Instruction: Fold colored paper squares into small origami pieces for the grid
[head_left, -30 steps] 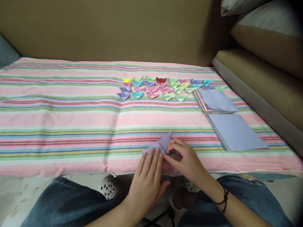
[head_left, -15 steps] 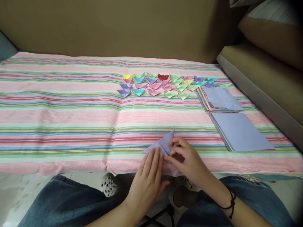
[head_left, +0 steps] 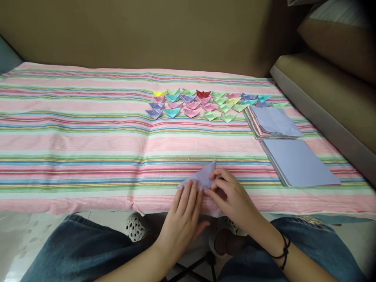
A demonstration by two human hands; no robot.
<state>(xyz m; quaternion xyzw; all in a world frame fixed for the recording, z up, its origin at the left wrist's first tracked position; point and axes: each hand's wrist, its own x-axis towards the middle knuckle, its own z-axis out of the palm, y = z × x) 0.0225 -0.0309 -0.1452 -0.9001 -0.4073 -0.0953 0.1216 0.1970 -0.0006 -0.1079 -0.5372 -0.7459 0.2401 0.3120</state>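
A lilac sheet of origami paper [head_left: 206,173], folded into a triangle, lies near the front edge of the striped cloth, one corner pointing away from me. My left hand [head_left: 182,213] rests on its lower left part with fingers stretched out flat, covering some of the near edge. At the right side of the paper, my right hand [head_left: 232,195] has its fingers curled and thumb and fingertips pinched at the edge. A crease runs across the paper between the two hands. What lies under the fingers is hidden.
Several rows of small folded paper boats [head_left: 192,105] in mixed colours stand farther back. To the right are a rumpled paper stack [head_left: 277,121] and a flat lilac-topped stack [head_left: 299,162]. A brown cushion [head_left: 323,90] borders the striped cloth [head_left: 73,145].
Both hands stay at the folded paper, with only slight finger movement. The paper's lower part between the hands shows less than before. The whole view has shifted a little.
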